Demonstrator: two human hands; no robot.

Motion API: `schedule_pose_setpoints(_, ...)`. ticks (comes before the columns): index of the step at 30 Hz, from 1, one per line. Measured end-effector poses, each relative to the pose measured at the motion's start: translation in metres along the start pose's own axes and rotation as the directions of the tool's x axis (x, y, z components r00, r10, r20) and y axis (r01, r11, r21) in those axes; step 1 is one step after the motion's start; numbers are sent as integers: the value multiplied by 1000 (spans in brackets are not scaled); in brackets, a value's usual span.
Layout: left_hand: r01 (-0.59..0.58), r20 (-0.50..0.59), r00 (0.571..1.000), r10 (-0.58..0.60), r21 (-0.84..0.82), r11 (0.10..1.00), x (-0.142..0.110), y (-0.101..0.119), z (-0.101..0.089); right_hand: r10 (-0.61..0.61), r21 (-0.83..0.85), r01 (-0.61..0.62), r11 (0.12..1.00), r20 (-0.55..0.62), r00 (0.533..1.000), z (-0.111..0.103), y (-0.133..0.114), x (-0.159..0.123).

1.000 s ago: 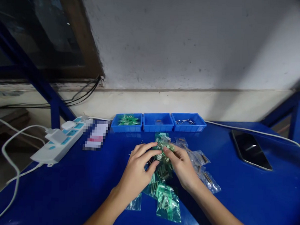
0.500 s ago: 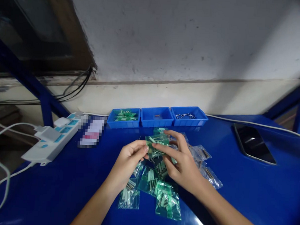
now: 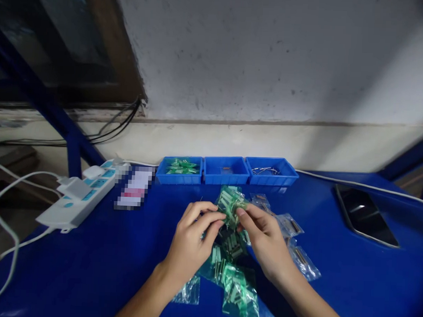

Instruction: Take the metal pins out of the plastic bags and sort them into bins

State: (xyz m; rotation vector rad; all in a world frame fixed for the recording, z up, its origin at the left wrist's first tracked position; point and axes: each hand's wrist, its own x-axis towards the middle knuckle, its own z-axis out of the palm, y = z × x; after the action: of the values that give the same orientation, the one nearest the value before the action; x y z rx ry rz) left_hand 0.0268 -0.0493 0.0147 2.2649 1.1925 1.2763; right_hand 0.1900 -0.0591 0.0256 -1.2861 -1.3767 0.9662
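A small green plastic bag with pale plugs and thin metal pieces inside is raised between my two hands. My right hand pinches its right side between thumb and fingers. At the bag's lower left edge, the bent fingertips of my left hand close on it. Below the hands lie more green bags of pale plugs and screws, partly overlapping and partly covered by my hands. Clear bags with brownish metal pieces lie to the right of my right hand.
Three blue bins stand along the wall: a left bin with green pieces, a middle bin with one small item, a right bin with metal rods. A power strip with cables lies left, a phone right.
My right hand has gone from spread fingers to a pinch on the green bag. My left fingers have shifted to its lower left edge. The view has tilted slightly.
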Motion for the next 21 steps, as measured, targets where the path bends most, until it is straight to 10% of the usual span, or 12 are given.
schedule_pose_setpoints(5, 511, 217, 858, -466, -453, 730, 4, -2, -1, -383, -246, 389, 888, 77, 921, -1, 4, -5)
schedule_pose_setpoints(9, 611, 325, 785, -528, -547, 572, 5, -2, -1, -483, -423, 491, 762, 136, 865, -2, 8, -7)
schedule_pose_setpoints(16, 140, 62, 989, -136, -76, 987, 1, 2, 3, -99, -161, 97, 982, 0, 995, -4, 3, -1)
schedule_pose_setpoints(21, -68, 139, 988, 61, 45, 997, -2, -2, 6, 181, 226, -191, 955, 63, 981, -2, 3, 2)
